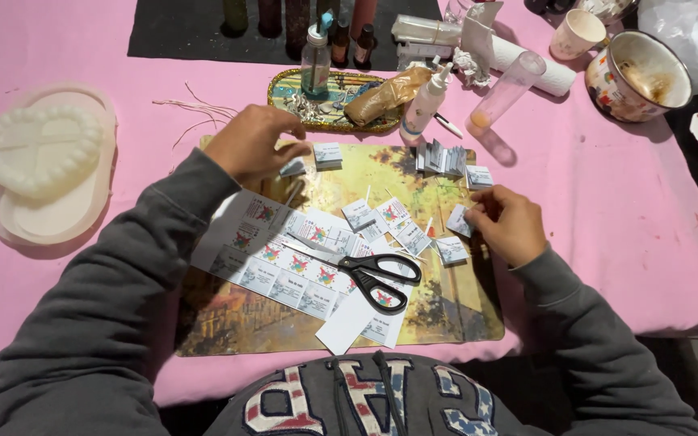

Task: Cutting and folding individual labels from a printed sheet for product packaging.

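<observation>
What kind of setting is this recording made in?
Probably a home craft table: a pink cloth covers it, with black-handled scissors, a printed sheet of small labels partly cut apart, and small bottles at the back.

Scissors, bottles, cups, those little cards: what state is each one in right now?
Scissors: shut, lying flat on the printed sheet.
Printed sheet: partly cut, flat on the mat.
Cut cards: loose, scattered on the mat.
Card stack: piled neatly.
Left hand: fingertips on a card.
Right hand: pinching a card.
Clear tube: tipped over.
Spray bottle: leaning, capped.
Bowl: upright, stained inside.
Paper cup: tilted.
</observation>
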